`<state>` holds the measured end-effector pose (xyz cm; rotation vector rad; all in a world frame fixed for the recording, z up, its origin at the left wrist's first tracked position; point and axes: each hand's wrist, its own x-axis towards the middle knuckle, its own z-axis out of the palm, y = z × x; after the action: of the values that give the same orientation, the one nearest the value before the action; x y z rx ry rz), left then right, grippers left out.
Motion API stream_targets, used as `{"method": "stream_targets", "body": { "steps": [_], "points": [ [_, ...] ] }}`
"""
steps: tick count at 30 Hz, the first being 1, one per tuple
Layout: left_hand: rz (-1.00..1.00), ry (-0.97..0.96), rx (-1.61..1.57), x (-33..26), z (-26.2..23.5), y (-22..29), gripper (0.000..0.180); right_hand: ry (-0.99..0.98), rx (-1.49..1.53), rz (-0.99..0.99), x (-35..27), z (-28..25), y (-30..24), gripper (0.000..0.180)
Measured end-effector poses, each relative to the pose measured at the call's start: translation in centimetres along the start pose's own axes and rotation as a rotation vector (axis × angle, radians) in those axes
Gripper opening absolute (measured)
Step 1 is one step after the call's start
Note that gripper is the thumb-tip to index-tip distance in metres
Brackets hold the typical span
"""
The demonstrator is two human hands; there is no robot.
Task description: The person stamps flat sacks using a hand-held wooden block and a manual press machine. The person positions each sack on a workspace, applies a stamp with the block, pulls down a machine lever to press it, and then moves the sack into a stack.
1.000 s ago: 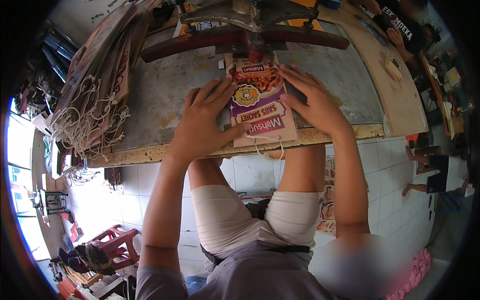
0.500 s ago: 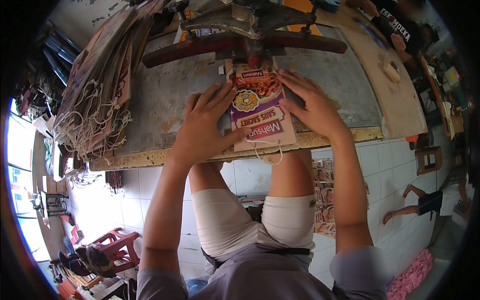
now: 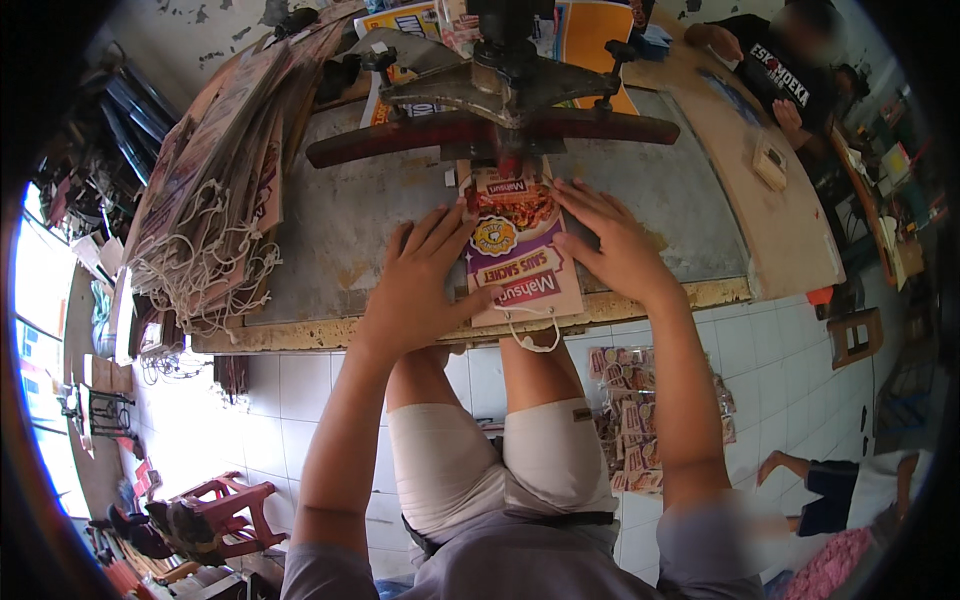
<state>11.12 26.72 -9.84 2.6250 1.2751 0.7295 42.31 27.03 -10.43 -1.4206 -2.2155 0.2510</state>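
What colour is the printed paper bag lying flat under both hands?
Mostly purple, the flat printed paper bag has a white cord handle and a reddish food picture; the head view shows it.

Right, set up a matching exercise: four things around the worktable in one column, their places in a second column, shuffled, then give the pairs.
Things:
1. printed paper bag
2. stack of bags with string handles
3. red press bar
4. red plastic stool

Places:
A. on the floor, lower left
B. flat between the left hand and right hand
C. across the table's far side, above the hands
D. piled at the table's left end

Pairs: 1-B, 2-D, 3-C, 4-A
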Motion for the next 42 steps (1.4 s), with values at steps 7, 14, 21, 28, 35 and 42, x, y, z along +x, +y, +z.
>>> {"method": "stream_targets", "body": {
  "steps": [7, 14, 21, 28, 35, 42],
  "points": [
    [0.158, 0.061, -0.089, -1.2, 1.2, 3.6, 0.071, 0.040, -0.032, -0.005, -0.5, -0.1, 0.2, 0.060],
    [0.051, 0.014, 0.168, -2.0, 5.9, 11.5, 0.081, 0.103, -0.166, 0.121, -2.0, -3.7, 2.7, 0.054],
    [0.097, 0.104, 0.298, -2.1, 8.5, 11.0, 0.069, 0.414, -0.893, 0.348, -6.3, -15.1, 25.7, 0.048],
    [0.129, 0.179, 0.359, -2.3, 9.1, 10.5, 0.065, 0.471, -0.762, 0.673, -7.3, -16.6, 31.9, 0.056],
    [0.132, 0.232, 0.296, -2.6, 9.7, 9.8, 0.055, 0.456, -0.658, 0.651, -7.1, -16.4, 32.8, 0.053],
    [0.036, 0.156, 0.280, -3.4, 8.5, 11.8, 0.058, 0.423, -0.624, 0.653, -7.2, -17.4, 33.5, 0.043]
  ]
}}
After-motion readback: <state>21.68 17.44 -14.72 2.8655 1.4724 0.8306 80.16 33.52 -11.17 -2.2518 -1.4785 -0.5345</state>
